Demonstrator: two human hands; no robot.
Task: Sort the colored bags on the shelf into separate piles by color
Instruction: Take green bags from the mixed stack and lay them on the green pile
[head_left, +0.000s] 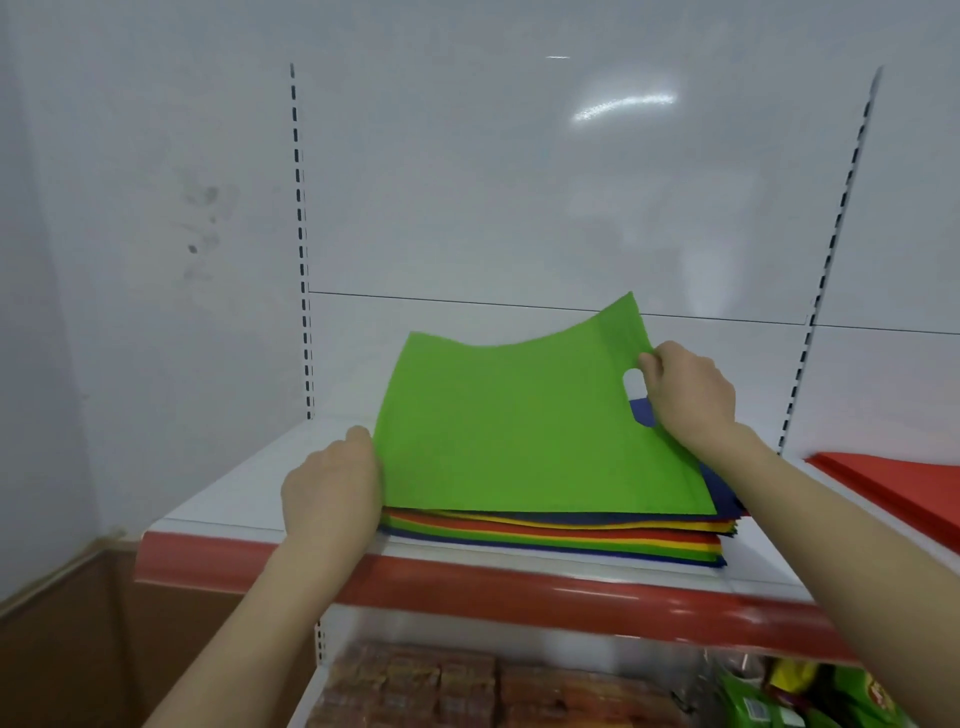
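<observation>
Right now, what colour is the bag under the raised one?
Dark blue: the blue bag shows through the handle hole of the green bag, head view.

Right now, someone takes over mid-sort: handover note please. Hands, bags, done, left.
Left hand holds the green bag by its left edge.
Right hand pinches its handle end by the cut-out, that end raised off the stack.
Mixed stack below on the shelf: blue, yellow, red, green layers.
Done: a red pile at the right.
Left: start a green pile, then sort the stack.
</observation>
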